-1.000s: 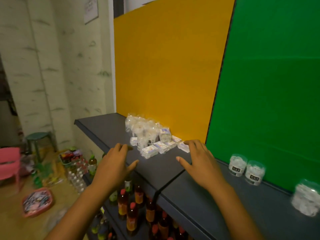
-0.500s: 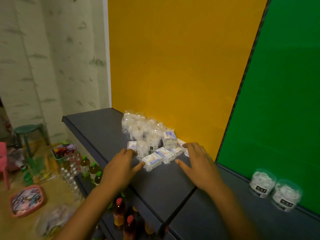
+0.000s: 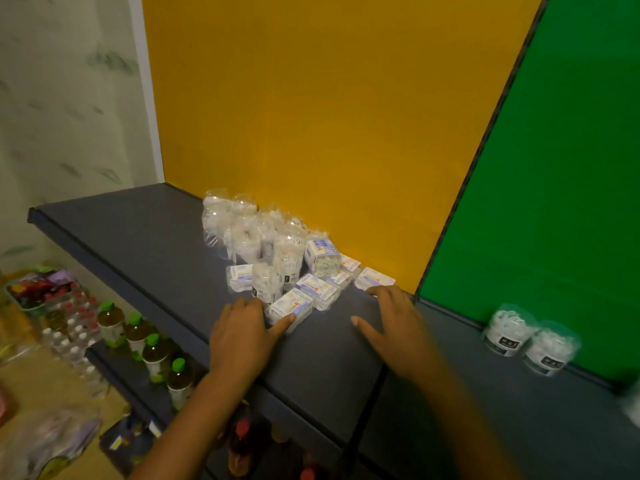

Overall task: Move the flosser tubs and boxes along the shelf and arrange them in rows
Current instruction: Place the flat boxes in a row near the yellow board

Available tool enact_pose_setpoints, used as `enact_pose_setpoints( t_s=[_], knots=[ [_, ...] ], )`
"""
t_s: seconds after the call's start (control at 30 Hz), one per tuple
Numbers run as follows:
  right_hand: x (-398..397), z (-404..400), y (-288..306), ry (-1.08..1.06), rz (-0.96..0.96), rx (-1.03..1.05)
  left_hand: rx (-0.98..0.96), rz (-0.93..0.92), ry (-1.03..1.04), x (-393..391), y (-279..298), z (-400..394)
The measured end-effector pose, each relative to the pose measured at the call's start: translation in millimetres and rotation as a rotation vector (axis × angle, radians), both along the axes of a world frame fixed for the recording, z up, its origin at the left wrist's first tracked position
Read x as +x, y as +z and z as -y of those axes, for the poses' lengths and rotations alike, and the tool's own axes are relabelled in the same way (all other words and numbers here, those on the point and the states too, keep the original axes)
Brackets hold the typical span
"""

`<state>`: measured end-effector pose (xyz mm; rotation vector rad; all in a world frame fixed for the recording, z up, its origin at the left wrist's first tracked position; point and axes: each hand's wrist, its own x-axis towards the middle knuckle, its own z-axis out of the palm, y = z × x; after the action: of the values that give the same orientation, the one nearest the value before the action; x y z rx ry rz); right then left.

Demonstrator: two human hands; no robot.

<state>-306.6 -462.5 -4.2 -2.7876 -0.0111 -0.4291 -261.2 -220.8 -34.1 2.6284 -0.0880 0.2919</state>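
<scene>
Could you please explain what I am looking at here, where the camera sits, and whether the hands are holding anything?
There is no machine: a person works with bare hands, and one camera worn on the head looks forward and down at them. The dark shelf carries a cluster of clear flosser tubs and small flosser boxes against the yellow panel. Two more tubs stand apart before the green panel. The left hand lies flat, its thumb touching the nearest box; the right hand lies flat with fingertips at another box. Neither grips anything. Bottles fill the lower shelf.
</scene>
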Motion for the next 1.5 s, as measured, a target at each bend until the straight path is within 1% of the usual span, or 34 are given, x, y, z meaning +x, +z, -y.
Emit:
enact_pose_setpoints(
  t_s=[0.1,0.3,0.43,0.57,0.73,0.9,1.03,1.13,1.27,1.37,1.5],
  knots=[
    [-7,2,-1,-0.024,-0.005,0.014,-0.122,-0.021,-0.068,-4,4,1],
    [-8,4,10,-0.047,0.063,0.025,-0.344,-0.01,-0.212,-5,15,1],
    [-1,11,14,-0.08,0.082,0.037,-0.623,0.061,-0.291,1,28,7],
    [12,27,6,-0.101,0.081,0.082,-0.943,0.042,-0.386,14,34,24],
    [34,45,-7,-0.132,0.087,0.127,-1.119,0.015,-0.446,29,26,55],
    [61,63,-24,-0.175,0.081,0.235,-1.164,-0.025,-0.455,42,17,78],
    [83,70,-40,-0.234,0.07,0.333,-1.155,-0.003,-0.459,46,12,74],
    [93,71,-47,-0.259,0.085,0.369,-1.16,-0.01,-0.466,49,7,72],
    [95,74,-48,-0.237,0.105,0.446,-1.181,0.016,-0.456,51,7,71],
    [90,75,-47,-0.206,0.12,0.495,-1.162,0.027,-0.455,50,6,69],
    [76,69,-41,-0.164,0.148,0.499,-1.146,0.029,-0.465,47,6,69]
  ],
)
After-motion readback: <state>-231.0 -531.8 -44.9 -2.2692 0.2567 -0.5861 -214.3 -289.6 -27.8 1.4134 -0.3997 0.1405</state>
